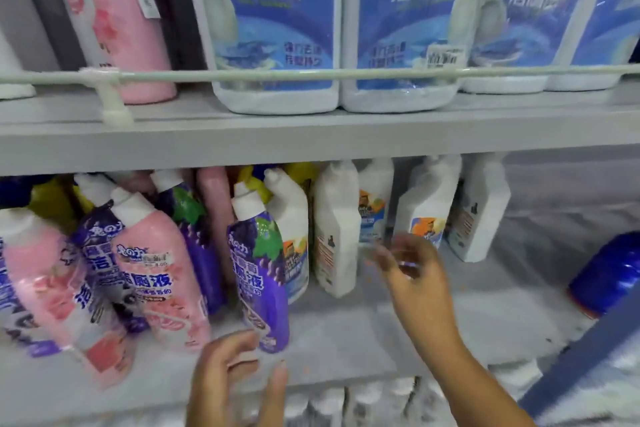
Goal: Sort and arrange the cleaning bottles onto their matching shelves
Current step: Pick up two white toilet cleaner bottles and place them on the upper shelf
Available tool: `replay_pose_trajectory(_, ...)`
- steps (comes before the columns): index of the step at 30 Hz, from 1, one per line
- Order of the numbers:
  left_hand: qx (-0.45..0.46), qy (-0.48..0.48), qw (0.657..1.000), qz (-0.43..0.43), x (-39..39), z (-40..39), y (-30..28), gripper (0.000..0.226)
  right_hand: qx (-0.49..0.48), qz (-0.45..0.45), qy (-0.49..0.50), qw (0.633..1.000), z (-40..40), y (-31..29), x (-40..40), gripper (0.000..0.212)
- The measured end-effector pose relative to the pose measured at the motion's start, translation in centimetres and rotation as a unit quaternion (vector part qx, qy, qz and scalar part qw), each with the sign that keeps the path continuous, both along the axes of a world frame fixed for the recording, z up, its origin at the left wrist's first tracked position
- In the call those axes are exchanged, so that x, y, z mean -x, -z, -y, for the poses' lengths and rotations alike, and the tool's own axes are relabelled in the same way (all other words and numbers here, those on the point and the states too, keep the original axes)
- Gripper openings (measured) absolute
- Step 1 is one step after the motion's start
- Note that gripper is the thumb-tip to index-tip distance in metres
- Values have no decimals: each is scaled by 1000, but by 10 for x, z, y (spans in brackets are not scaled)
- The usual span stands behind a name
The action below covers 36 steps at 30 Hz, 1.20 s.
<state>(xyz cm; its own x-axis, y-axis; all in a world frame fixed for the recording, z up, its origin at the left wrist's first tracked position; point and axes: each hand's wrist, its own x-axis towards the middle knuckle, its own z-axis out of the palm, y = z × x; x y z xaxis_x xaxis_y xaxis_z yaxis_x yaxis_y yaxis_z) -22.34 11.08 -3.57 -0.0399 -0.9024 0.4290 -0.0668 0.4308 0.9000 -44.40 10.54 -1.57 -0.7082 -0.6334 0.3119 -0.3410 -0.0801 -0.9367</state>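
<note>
On the middle shelf (pixel 346 329) stand several cleaning bottles. A purple grape-label bottle (pixel 259 274) stands near the front edge, and my left hand (pixel 228 378) is just below its base with fingers loosely spread, holding nothing. Pink bottles (pixel 156 270) and more purple ones lean at the left. White angled-neck bottles (pixel 336 232) stand behind and to the right. My right hand (pixel 408 263) reaches in toward a white bottle (pixel 429 204), blurred by motion, fingers loosely apart and empty.
The upper shelf (pixel 311 139) holds large blue-labelled white bottles (pixel 273 28) and a pink bottle (pixel 114 21) behind a pale rail (pixel 311 74). A blue bottle (pixel 609 274) lies at the right of the middle shelf. More white bottles (pixel 346 402) show on the shelf below.
</note>
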Motion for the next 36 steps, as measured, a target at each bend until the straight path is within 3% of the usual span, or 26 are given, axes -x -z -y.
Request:
replay_pose_trajectory(4, -50, 61, 994, 74, 69, 13, 21, 71, -5, -19, 83, 996, 6, 2, 61, 61)
replay_pose_trajectory(8, -67, 36, 992, 105, 131, 52, 12, 95, -60, -31, 36, 997, 35, -2, 83, 110)
replay_pose_trajectory(9, -80, 22, 990, 118, 143, 60, 13, 100, -60, -23, 26, 998, 40, 2, 86, 114)
replay_pose_trajectory(13, -135, -49, 984, 103, 170, 98, 17, 105, -62, -38, 65, 995, 49, 21, 90, 81)
replay_pose_trajectory(20, -137, -16, 984, 108, 167, 93, 19, 111, -64, -27, 31, 997, 6, 32, 90, 71)
replay_pose_trajectory(22, -126, 22, 987, 101, 161, 72, 20, 117, -55, -24, 14, 998, -13, 38, 89, 77)
replay_pose_trajectory(25, -124, 92, 979, 130, 146, 53, 14, 119, -88, -23, -34, 995, -37, 40, 90, 113)
replay_pose_trajectory(26, -129, 103, 975, 149, 141, 52, 13, 116, -91, -9, -53, 994, -45, 39, 92, 112)
replay_pose_trajectory(29, -139, 86, 971, 177, 135, 48, 8, 104, -105, 21, -93, 990, -63, 28, 95, 83)
replay_pose_trajectory(36, -169, 99, 972, 130, 124, 25, 9, 98, -121, 129, -169, 970, -65, 17, 100, 48)
